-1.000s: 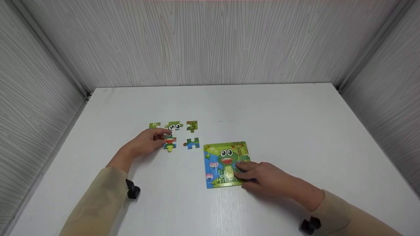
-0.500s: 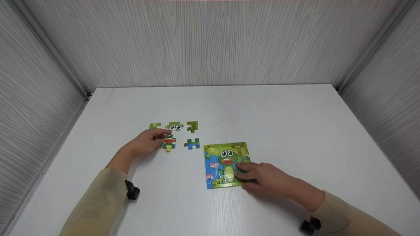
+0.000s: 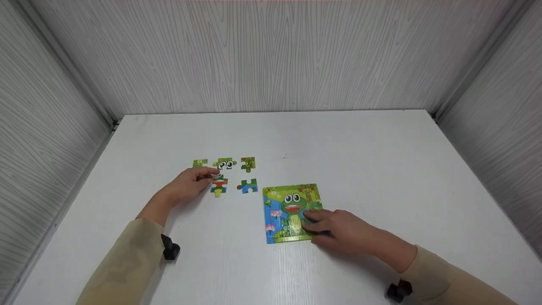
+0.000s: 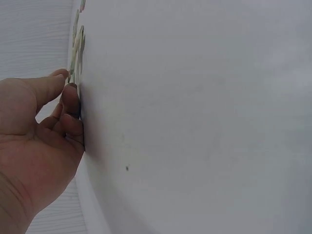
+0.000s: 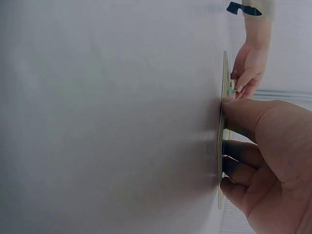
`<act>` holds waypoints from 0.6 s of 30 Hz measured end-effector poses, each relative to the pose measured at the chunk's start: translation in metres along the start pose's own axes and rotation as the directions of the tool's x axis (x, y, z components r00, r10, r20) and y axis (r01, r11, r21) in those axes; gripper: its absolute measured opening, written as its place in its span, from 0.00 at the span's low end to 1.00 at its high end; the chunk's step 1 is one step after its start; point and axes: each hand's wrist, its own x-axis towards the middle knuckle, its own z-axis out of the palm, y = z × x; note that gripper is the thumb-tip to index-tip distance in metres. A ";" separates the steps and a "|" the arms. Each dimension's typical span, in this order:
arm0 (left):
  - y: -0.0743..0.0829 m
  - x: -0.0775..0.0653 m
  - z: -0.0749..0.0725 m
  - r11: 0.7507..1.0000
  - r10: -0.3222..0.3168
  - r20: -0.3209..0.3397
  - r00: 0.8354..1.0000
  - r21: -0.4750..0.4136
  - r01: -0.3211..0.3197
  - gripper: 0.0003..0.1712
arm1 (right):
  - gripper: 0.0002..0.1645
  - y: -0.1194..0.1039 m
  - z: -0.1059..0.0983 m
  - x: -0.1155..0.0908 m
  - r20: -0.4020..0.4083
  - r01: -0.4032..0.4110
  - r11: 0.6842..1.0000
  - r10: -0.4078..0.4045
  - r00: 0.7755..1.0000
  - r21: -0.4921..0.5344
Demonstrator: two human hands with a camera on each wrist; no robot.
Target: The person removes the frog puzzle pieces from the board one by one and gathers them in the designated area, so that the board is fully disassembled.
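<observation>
In the head view, a small frog-picture jigsaw board point(image 3: 273, 233) lies flat on the white table. My right hand point(image 3: 347, 231) rests on its lower right part, fingertips pressing the picture and thumb at the near edge. The right wrist view shows the board point(image 5: 220, 195) edge-on beneath those fingers. Left of it, my left hand point(image 3: 188, 182) pinches a jigsaw piece point(image 3: 219, 186) with the frog's red mouth and yellow belly. Its thumb and fingertips point(image 4: 71, 97) stay close over the tabletop in the left wrist view.
A jigsaw piece with two eyes point(image 3: 226, 163), a green corner piece point(image 3: 200, 162) and a red-and-green corner piece point(image 3: 248, 164) lie behind the left hand. A blue-and-green piece point(image 3: 247, 185) lies to its right. Grey wood-grain panels point(image 3: 271, 55) enclose the table.
The mouth piece shifts very slightly at the left fingertips. Both hands otherwise stay in place, and the board lies where it was.
</observation>
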 end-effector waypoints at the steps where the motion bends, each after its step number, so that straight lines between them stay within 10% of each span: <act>1: 0.000 -0.001 0.000 1.000 -0.002 -0.003 1.000 -0.005 0.002 0.23 | 0.24 0.000 0.000 0.000 -0.002 0.002 1.000 -0.002 1.000 0.001; 11: 0.008 -0.008 -0.002 1.000 -0.013 -0.021 1.000 -0.017 0.012 0.24 | 0.25 0.001 0.004 0.001 -0.007 0.011 1.000 -0.011 1.000 -0.010; 18: 0.044 -0.014 0.001 0.993 0.111 -0.054 0.992 -0.040 -0.113 0.24 | 0.25 0.002 0.002 0.000 -0.004 0.009 1.000 -0.009 1.000 -0.023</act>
